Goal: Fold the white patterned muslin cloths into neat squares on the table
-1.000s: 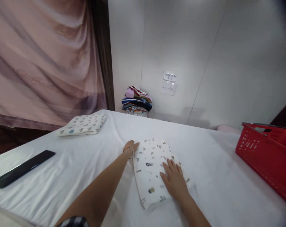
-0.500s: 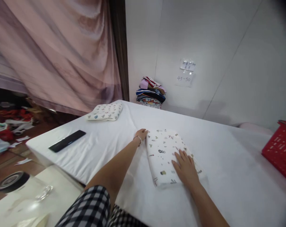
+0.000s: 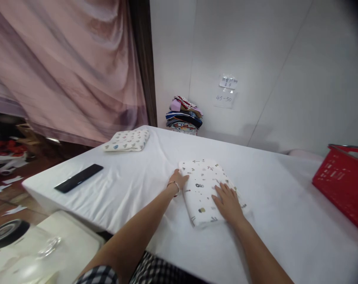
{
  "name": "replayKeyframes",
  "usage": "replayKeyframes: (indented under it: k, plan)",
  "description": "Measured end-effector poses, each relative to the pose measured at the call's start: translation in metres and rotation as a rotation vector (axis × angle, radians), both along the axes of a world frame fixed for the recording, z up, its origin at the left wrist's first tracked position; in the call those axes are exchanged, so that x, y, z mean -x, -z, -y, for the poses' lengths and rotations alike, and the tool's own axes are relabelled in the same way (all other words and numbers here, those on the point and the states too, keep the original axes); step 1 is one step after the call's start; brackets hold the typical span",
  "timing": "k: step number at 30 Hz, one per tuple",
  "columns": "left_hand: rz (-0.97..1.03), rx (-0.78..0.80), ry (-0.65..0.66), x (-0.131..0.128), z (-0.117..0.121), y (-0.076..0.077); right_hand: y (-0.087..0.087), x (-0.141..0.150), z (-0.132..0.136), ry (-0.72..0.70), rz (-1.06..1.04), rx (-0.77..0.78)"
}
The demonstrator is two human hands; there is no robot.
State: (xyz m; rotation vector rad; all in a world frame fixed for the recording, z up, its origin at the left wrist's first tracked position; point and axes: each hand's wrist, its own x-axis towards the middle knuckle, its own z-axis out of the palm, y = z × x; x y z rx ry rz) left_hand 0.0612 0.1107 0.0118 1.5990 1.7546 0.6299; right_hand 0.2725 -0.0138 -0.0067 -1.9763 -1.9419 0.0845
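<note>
A folded white cloth (image 3: 207,193) with small printed figures lies flat on the white-covered table (image 3: 273,197). My left hand (image 3: 178,180), with a bracelet at its wrist, is at the cloth's left edge. Its thumb rests over the top and its other fingers are curled at the edge, partly hidden. On the cloth's right side my right hand (image 3: 229,202) lies palm down, its fingers spread over the print. A second folded printed cloth (image 3: 128,140) lies at the table's far left corner.
A dark flat phone-like slab (image 3: 79,177) lies on the left. Behind the table stands a stack of folded fabrics (image 3: 184,114) against the wall. At right is a red basket (image 3: 341,185). A clear jar with a black lid (image 3: 8,233) stands on a pale surface, lower left.
My left hand has slid toward me along the cloth's left edge from its far corner. My right hand stays spread on the cloth. The view has turned slightly right.
</note>
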Motion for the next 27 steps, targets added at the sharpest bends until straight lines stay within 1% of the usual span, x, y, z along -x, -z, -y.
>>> replayKeyframes:
  k: [2,4,5,7,8,10,12,13,14,15,17,18,19,21,22,23,24,25,27]
  plan:
    - [-0.042,0.028,0.009,-0.002,0.001,-0.001,-0.005,-0.010,0.000,0.026,-0.101,-0.070]
    - [-0.069,0.024,0.017,-0.004,0.001,0.000,-0.010,-0.025,0.000,0.125,-0.203,-0.154]
    - [-0.077,0.011,0.024,-0.005,0.001,0.000,-0.012,-0.033,0.001,0.193,-0.247,-0.163]
    - [-0.084,-0.033,0.045,-0.006,-0.001,-0.002,-0.014,-0.046,0.002,0.303,-0.309,-0.087]
    - [-0.087,-0.063,0.061,-0.006,-0.003,-0.004,-0.013,-0.050,0.003,0.330,-0.325,-0.032]
    - [-0.113,-0.142,0.089,-0.004,-0.011,-0.009,-0.012,-0.051,0.004,0.325,-0.353,0.047]
    - [-0.178,-0.202,0.086,0.002,-0.023,-0.015,-0.010,-0.045,0.004,0.280,-0.421,0.073]
    - [-0.219,-0.200,0.069,0.006,-0.029,-0.016,-0.009,-0.040,0.005,0.253,-0.472,0.079]
    - [-0.257,-0.148,0.047,0.012,-0.035,-0.017,-0.009,-0.036,0.005,0.226,-0.523,0.087]
    - [-0.282,-0.088,0.042,0.017,-0.040,-0.017,-0.008,-0.032,0.005,0.201,-0.563,0.091]
    - [-0.303,-0.040,0.054,0.025,-0.045,-0.017,-0.008,-0.026,0.005,0.163,-0.598,0.075]
    - [-0.317,-0.050,0.059,0.027,-0.045,-0.018,-0.007,-0.024,0.005,0.156,-0.599,0.061]
    - [-0.341,-0.096,0.063,0.026,-0.043,-0.019,-0.006,-0.024,0.004,0.160,-0.598,0.045]
    - [-0.405,-0.240,0.096,0.016,-0.034,-0.023,-0.004,-0.024,0.003,0.178,-0.607,0.020]
    - [-0.435,-0.329,0.133,0.007,-0.027,-0.025,-0.003,-0.024,0.002,0.190,-0.614,0.013]
    - [-0.432,-0.366,0.212,-0.004,-0.019,-0.028,-0.002,-0.025,0.001,0.206,-0.622,0.007]
    - [-0.405,-0.357,0.294,-0.017,-0.010,-0.030,-0.001,-0.025,0.000,0.220,-0.632,0.002]
    - [-0.364,-0.315,0.354,-0.031,-0.002,-0.032,-0.001,-0.025,0.000,0.228,-0.644,-0.003]
    - [-0.260,-0.219,0.442,-0.060,0.013,-0.033,0.000,-0.024,-0.001,0.224,-0.671,-0.007]
